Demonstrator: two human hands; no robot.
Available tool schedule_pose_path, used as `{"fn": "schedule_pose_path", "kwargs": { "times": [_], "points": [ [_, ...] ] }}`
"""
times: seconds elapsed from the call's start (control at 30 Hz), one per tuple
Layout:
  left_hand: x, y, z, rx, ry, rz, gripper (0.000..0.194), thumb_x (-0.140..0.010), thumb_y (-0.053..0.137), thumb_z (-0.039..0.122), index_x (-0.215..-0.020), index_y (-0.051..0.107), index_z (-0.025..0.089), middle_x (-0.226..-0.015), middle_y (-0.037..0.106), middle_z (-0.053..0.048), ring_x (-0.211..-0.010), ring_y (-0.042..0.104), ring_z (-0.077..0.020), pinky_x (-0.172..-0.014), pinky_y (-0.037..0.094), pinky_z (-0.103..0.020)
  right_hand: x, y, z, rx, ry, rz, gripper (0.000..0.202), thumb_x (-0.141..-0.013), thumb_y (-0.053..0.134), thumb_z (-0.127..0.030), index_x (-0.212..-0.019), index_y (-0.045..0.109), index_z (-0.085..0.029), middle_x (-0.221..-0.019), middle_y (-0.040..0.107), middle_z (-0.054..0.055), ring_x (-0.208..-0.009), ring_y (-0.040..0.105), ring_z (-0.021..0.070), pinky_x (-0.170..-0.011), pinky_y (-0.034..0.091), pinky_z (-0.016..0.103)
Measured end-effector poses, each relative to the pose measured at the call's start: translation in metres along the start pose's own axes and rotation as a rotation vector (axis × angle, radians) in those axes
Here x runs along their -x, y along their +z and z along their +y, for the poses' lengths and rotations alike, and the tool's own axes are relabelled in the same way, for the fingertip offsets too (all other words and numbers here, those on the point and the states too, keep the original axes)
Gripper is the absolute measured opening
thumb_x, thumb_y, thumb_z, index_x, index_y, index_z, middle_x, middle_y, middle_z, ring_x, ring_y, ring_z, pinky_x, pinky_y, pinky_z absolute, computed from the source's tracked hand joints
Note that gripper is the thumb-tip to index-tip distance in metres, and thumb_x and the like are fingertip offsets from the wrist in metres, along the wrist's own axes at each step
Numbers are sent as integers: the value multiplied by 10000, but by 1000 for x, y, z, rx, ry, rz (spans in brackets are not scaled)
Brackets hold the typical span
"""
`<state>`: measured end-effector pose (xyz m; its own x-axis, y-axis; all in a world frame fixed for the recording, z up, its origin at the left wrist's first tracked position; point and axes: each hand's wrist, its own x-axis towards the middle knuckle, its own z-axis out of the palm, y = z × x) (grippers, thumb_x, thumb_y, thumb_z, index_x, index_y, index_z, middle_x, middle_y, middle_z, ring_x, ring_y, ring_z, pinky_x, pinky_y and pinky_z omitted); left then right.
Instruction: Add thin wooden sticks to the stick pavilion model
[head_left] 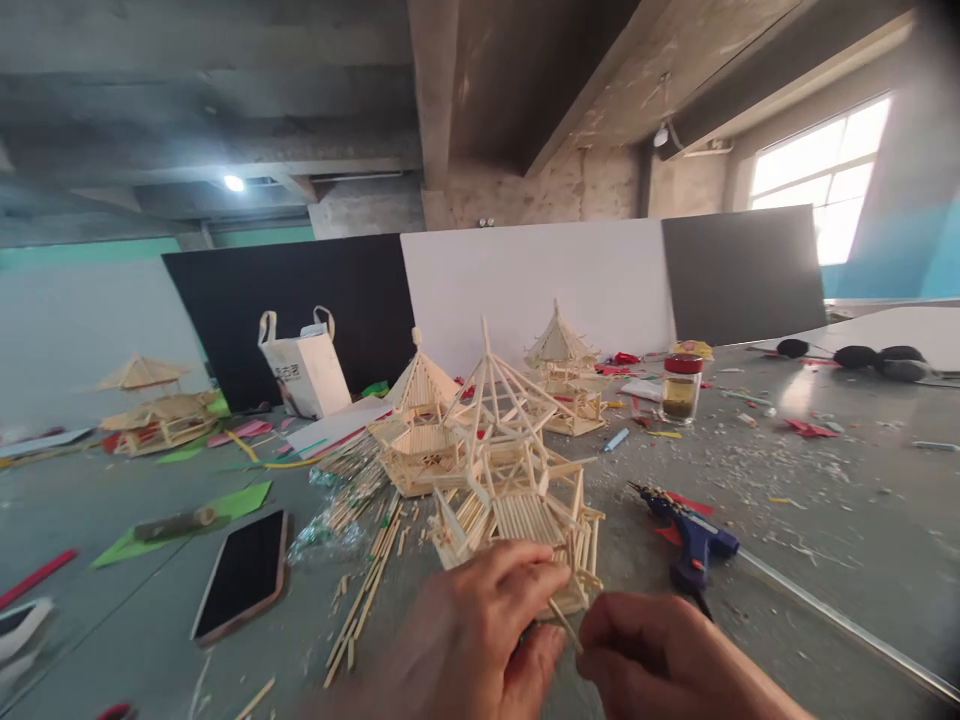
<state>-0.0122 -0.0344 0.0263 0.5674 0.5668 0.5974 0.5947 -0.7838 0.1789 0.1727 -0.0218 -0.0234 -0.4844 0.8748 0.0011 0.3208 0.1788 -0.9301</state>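
A half-built pavilion model (pixel 525 515) made of thin wooden sticks stands directly in front of me, its upper roof a bare frame of slanting sticks. My left hand (pixel 495 620) grips its near edge, fingers over the low part and thumb below. In a pinch, my right hand (pixel 660 650) holds a thin wooden stick (pixel 564 622) that slants up to the model's near side. My left fingers partly cover where the stick meets the model. A blue hot glue gun (pixel 694 545) lies to the right with a long clear glue stick (pixel 847 620) in its back.
Behind stand more stick pavilions (pixel 424 430), (pixel 562 370), and another (pixel 154 405) far left. Loose sticks (pixel 375 580) lie left of the model, beside a phone (pixel 244 575). A red-lidded jar (pixel 681 388), scraps and a paper bag (pixel 304 370) are further back.
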Motion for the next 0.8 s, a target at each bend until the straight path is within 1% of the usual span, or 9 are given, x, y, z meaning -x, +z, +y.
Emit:
{"fn": "schedule_pose_path", "kwargs": {
  "times": [0.07, 0.17, 0.27, 0.33, 0.43, 0.57, 0.7, 0.77, 0.8],
  "points": [
    [11, -7, 9, 29, -95, -46, 382, -767, 542, 126, -1128, 574, 247, -1135, 645, -23, -973, 624, -143, -845, 515, -253, 2, 7, -5, 148, -77, -8, 127, -780, 441, -172, -666, 495, -184, -518, 501, -32, -377, 380, 68, -362, 255, 202],
    [27, -20, 20, 19, -209, -152, 317, -785, 549, 130, -1074, 608, 246, -1065, 669, -12, -944, 626, -144, -832, 504, -253, 2, 20, -12, 332, -320, 5, 179, -806, 451, -135, -652, 530, -184, -559, 530, -19, -466, 434, 91, -421, 316, 206],
    [44, -30, 25, 15, -316, -265, 193, -821, 529, 159, -959, 645, 228, -893, 679, 2, -814, 635, -128, -733, 497, -219, 0, 34, -17, 419, -509, -34, 207, -823, 436, -101, -681, 564, -183, -620, 591, 6, -532, 490, 112, -479, 377, 212],
    [55, -36, 25, 11, -371, -291, 169, -843, 497, 160, -886, 650, 215, -822, 663, 7, -760, 622, -116, -672, 477, -195, -3, 43, -20, 466, -572, -68, 209, -820, 429, -93, -676, 554, -179, -613, 599, 14, -512, 506, 113, -460, 379, 211],
    [70, -43, 23, -4, -424, -291, 191, -868, 459, 166, -851, 644, 209, -789, 644, 9, -725, 606, -106, -626, 447, -182, -8, 58, -23, 527, -634, -91, 201, -818, 429, -100, -672, 545, -174, -606, 595, 19, -488, 518, 114, -434, 372, 209],
    [85, -50, 18, -75, -460, -302, 167, -871, 459, 179, -838, 621, 205, -761, 628, 17, -700, 607, -110, -604, 427, -195, -16, 75, -26, 597, -672, -103, 178, -822, 457, -91, -687, 546, -166, -617, 594, 22, -479, 523, 113, -425, 377, 207],
    [100, -50, 15, -221, -449, -332, 121, -840, 479, 175, -765, 574, 188, -734, 627, 10, -629, 609, -131, -550, 417, -226, -21, 90, -33, 594, -661, -152, 174, -805, 495, -54, -682, 556, -161, -642, 607, 28, -493, 547, 115, -429, 395, 199],
    [113, -44, 12, -280, -406, -295, 112, -804, 470, 148, -751, 563, 183, -715, 624, 2, -595, 604, -136, -511, 411, -229, -21, 94, -35, 569, -661, -188, 179, -791, 494, -25, -708, 576, -162, -660, 618, 24, -523, 572, 119, -447, 417, 191],
    [121, -41, 10, -307, -368, -225, 133, -787, 448, 127, -735, 556, 183, -686, 613, 2, -565, 594, -130, -486, 404, -223, -20, 94, -33, 562, -670, -186, 173, -794, 493, -23, -760, 594, -160, -675, 624, 21, -530, 580, 118, -457, 430, 187]
  ]
}}
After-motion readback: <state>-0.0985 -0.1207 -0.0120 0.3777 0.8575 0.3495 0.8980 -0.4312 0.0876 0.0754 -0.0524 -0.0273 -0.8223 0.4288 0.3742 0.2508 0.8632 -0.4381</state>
